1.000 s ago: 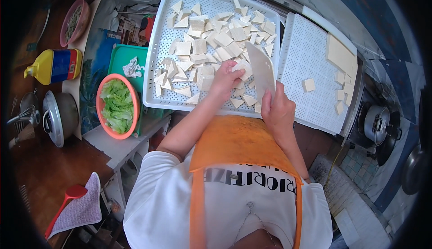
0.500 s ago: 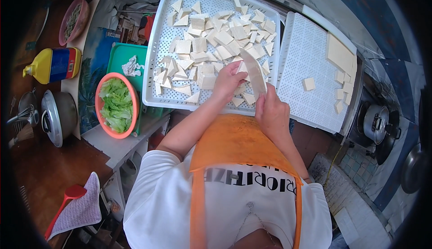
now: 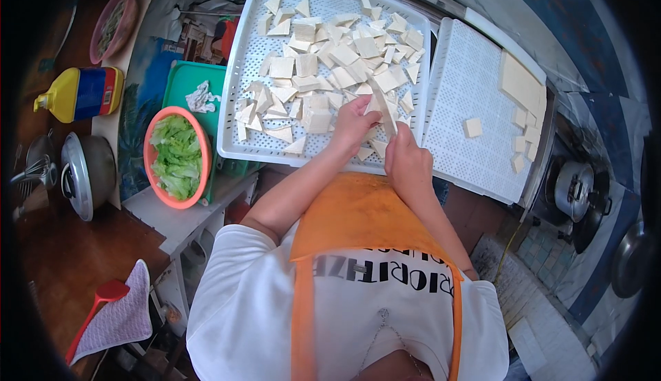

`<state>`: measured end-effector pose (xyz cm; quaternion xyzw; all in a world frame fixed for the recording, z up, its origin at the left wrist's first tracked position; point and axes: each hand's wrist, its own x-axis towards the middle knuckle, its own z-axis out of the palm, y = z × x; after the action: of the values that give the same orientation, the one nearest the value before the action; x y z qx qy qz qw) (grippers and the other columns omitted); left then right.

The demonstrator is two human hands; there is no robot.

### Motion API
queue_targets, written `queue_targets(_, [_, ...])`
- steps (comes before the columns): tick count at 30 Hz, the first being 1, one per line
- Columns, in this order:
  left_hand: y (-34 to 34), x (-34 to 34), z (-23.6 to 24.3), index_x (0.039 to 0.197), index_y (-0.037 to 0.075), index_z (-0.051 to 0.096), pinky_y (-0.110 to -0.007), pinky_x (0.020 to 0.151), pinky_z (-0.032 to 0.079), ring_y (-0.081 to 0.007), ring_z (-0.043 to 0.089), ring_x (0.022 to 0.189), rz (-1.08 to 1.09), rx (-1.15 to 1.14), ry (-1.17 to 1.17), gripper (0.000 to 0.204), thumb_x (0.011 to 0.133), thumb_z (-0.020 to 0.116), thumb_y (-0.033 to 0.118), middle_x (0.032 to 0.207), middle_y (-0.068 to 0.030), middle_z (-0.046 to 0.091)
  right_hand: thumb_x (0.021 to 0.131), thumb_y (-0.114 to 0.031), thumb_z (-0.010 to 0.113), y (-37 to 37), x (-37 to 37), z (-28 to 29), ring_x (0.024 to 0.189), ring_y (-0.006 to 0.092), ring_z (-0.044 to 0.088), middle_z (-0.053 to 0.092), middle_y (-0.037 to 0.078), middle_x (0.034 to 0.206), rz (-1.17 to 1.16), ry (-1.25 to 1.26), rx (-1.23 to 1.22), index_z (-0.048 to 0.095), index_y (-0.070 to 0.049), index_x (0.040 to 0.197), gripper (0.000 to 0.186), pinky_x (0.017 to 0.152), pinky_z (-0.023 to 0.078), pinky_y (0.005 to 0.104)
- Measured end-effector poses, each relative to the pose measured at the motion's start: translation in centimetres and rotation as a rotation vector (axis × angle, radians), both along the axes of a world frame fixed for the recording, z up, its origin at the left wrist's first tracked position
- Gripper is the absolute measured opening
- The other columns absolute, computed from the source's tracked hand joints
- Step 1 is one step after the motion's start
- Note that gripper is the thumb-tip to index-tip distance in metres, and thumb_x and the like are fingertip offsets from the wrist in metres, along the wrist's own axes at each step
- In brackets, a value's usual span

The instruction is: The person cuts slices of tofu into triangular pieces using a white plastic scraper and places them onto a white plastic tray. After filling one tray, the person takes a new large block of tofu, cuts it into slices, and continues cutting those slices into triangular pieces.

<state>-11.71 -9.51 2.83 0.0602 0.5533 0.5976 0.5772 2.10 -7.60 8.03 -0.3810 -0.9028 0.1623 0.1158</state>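
While left hand [image 3: 353,125] pinches pale, angular block [image 3: 374,104], right hand [image 3: 409,160] clasps thin metal knife [image 3: 383,109].

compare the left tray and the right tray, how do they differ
The left tray holds many scattered pale pieces; the right tray holds far fewer.
The left tray's load includes triangles; the right tray has a large slab near its right edge.
Both are white, with perforated bottoms.

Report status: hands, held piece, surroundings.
Right hand gripping knife. Left hand holding white piece beside knife, partly hidden. Cut pieces crowd tray beneath both hands.
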Motion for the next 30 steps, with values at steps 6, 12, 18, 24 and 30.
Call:
queue_targets(6, [-2.6, -4.2, 0.9, 0.114, -0.001, 0.064, -0.034, 0.080, 0.050, -0.0261, 0.062, 0.088, -0.340, -0.024, 1.233, 0.036, 0.078, 0.067, 0.004, 0.095, -0.0124, 0.067, 0.087, -0.006, 0.056, 2.3, 2.4, -0.4, 0.056, 0.0392, 0.061, 0.059, 0.021, 0.063, -0.117, 0.199, -0.224, 0.051, 0.001, 0.112, 0.027, 0.052, 0.049, 0.0454])
queue_targets(12, [-6.4, -7.6, 0.7, 0.087, 0.003, 0.061, -0.039, 0.079, 0.044, -0.0286, 0.050, 0.101, -0.587, -0.157, 1.822, 0.029, 0.062, 0.074, 0.009, 0.104, -0.0105, 0.052, 0.086, -0.005, 0.056, 3.4, 2.0, 0.3, 0.056, 0.0389, 0.061, 0.059, 0.023, 0.062, -0.120, 0.247, -0.189, 0.052, 0.002, 0.109, 0.024, 0.051, 0.048, 0.0443])
queue_targets(18, [-7.7, -6.0, 0.9, 0.095, 0.003, 0.053, -0.039, 0.078, 0.046, -0.0282, 0.055, 0.093, -0.530, 0.011, 1.512, 0.031, 0.070, 0.072, 0.004, 0.099, -0.0101, 0.056, 0.088, -0.005, 0.056, 2.9, 0.5, 2.0, 0.053, 0.0372, 0.061, 0.059, 0.022, 0.062, -0.119, 0.248, -0.193, 0.053, 0.003, 0.107, 0.022, 0.048, 0.047, 0.0417])
queue_targets(24, [-3.8, -5.3, 1.2, 0.121, -0.001, 0.053, -0.029, 0.086, 0.054, -0.0162, 0.062, 0.100, 0.088, 0.019, 0.016, 0.031, 0.090, 0.055, 0.001, 0.110, -0.0088, 0.062, 0.085, -0.003, 0.057, 1.8, -1.1, 4.1, 0.048, 0.0328, 0.059, 0.058, 0.017, 0.058, -0.006, 0.299, -0.097, 0.054, 0.001, 0.108, 0.023, 0.044, 0.047, 0.0389])
queue_targets(30, [-3.1, -4.3, -0.3, 0.126, -0.003, 0.053, -0.029, 0.089, 0.053, -0.0169, 0.062, 0.105, 0.127, 0.118, -0.103, 0.037, 0.089, 0.048, -0.004, 0.116, -0.0106, 0.062, 0.085, -0.005, 0.058, 0.3, -1.6, 3.8, 0.051, 0.0357, 0.059, 0.061, 0.019, 0.067, 0.100, 0.233, -0.140, 0.052, 0.000, 0.110, 0.026, 0.045, 0.047, 0.0429])
